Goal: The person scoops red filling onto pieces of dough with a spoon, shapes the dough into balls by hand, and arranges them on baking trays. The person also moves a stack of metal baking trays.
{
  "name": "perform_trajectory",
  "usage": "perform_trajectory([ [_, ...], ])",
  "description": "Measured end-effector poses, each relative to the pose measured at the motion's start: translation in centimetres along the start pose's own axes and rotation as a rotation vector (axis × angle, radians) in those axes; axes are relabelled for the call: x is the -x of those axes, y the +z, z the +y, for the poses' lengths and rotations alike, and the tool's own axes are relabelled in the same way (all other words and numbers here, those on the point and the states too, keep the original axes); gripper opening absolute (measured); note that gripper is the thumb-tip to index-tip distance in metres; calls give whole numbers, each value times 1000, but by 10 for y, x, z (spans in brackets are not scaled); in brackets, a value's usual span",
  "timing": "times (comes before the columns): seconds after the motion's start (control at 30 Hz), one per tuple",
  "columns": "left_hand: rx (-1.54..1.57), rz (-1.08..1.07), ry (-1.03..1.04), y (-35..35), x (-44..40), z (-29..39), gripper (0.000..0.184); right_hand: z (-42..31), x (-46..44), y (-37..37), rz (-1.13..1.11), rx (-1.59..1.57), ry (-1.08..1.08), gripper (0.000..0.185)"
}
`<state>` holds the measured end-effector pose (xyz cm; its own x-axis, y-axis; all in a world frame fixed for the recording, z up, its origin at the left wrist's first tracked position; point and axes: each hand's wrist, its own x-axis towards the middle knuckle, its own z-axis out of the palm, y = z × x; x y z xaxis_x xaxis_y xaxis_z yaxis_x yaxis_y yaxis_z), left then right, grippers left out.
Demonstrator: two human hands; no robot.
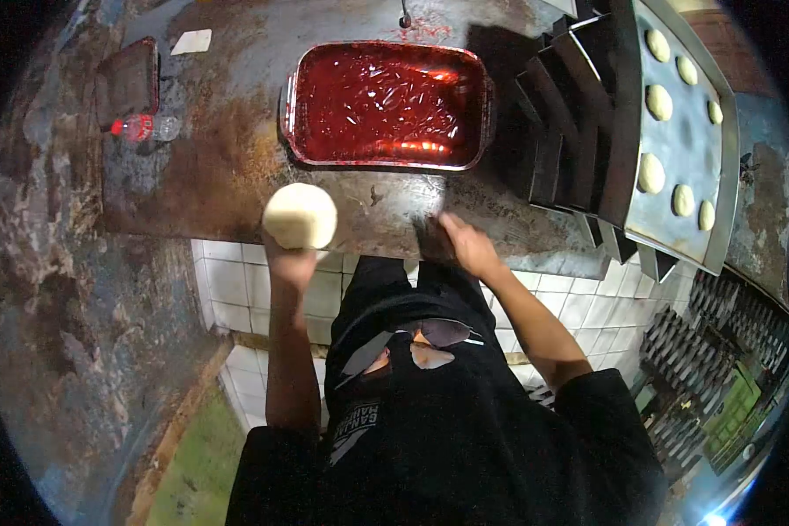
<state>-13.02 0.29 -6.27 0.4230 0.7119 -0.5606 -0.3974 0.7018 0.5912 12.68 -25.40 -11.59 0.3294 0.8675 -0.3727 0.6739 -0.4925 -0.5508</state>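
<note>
A round, pale, flattened piece of dough (300,216) rests on my left hand (291,267), held up at the table's front edge. The dough hides most of that hand's fingers. My right hand (472,247) is at the same edge, further right, with its fingers pointing up and left. A dark patch lies beside those fingertips; I cannot make out whether it is shadow or something held. Beyond both hands stands a rectangular metal pan (291,105) of glossy red, syrupy filling (377,105).
At right, a baking tray (688,145) with several dough rounds (659,103) sits above stacked dark metal trays (565,114). Far left on the worn table (210,167) are a red-labelled plastic bottle (145,128), a dark flat tray (127,83) and a paper scrap (192,41).
</note>
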Motion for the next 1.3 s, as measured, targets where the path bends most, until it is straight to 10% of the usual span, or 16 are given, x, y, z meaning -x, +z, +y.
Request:
perform_trajectory([
  [0.07,-540,-132,477,-15,-4,3,56,-24,-41,-34,127,-81,-183,30],
  [0.2,-977,7,424,-34,-4,23,60,-52,-108,-57,212,43,-179,40],
  [0.53,-577,169,155,34,23,36,52,-35,-170,-26,171,293,-232,38],
  [0.6,-610,187,266,37,21,35,27,-37,-175,-31,145,298,-234,37],
  [1.1,-1057,18,628,61,14,31,41,-50,-193,-38,-55,125,-201,45],
  [1.2,-1447,11,593,58,-1,31,39,-46,-197,-54,-79,-14,-220,41],
  [1.3,-1210,-26,445,65,-11,25,39,-59,-174,-93,-117,-292,-254,28],
])
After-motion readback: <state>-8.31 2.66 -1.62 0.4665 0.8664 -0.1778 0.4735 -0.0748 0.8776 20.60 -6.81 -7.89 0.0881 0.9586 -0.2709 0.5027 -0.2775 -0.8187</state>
